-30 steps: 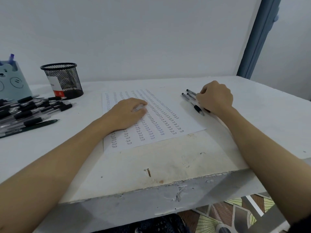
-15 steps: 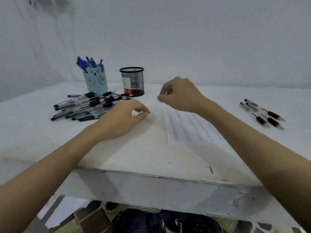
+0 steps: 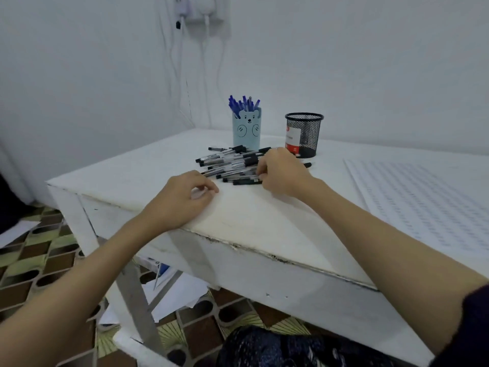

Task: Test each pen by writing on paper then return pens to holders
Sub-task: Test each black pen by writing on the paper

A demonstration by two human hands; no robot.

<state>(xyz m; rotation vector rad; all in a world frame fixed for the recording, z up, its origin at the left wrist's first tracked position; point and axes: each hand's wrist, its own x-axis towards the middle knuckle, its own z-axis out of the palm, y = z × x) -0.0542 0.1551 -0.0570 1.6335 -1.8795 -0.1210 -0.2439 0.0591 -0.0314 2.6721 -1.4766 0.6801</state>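
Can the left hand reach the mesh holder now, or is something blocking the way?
Probably not directly. The left hand rests near the table's front edge, and the pile of black pens and the right hand lie between it and the mesh holder. It would have to go over them.

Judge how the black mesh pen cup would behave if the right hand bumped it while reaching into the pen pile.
The black mesh cup appears empty, so it is probably light and would slide or tip easily. It is round, so once on its side it might roll. The right hand works close by.
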